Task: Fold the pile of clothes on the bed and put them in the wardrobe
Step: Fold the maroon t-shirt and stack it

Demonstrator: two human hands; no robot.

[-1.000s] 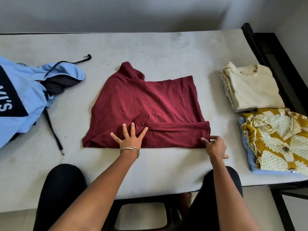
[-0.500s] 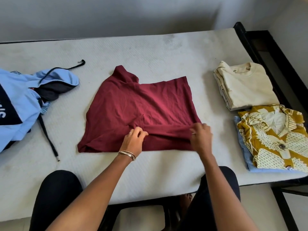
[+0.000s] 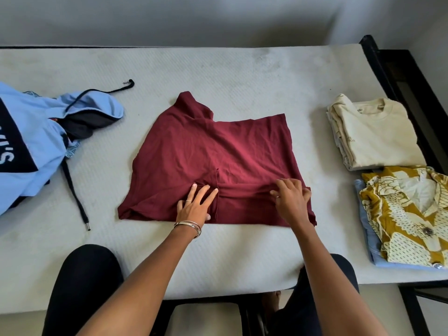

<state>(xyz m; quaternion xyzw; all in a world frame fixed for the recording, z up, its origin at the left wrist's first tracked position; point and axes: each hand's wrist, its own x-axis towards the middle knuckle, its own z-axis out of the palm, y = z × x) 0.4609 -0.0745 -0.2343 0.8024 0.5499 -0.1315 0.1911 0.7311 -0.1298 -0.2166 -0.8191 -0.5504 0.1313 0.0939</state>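
In the middle of the bed (image 3: 218,69), a maroon shirt (image 3: 213,154) lies partly folded, its near edge turned over into a long band. The left hand (image 3: 195,207) rests flat on that band near its left part, fingers (image 3: 206,192) spread open and pressing the cloth down; bangles (image 3: 191,226) circle the wrist. The right hand (image 3: 291,200) sits on the band's right end, fingers curled and pinching a fold of the maroon cloth. On the left of the bed a light blue hoodie (image 3: 31,141) lies unfolded, its dark drawstring (image 3: 72,190) trailing across the mattress. On the right are a folded cream shirt (image 3: 378,139) and, nearer, a folded yellow patterned shirt (image 3: 407,219) on top of a light blue garment (image 3: 371,241).
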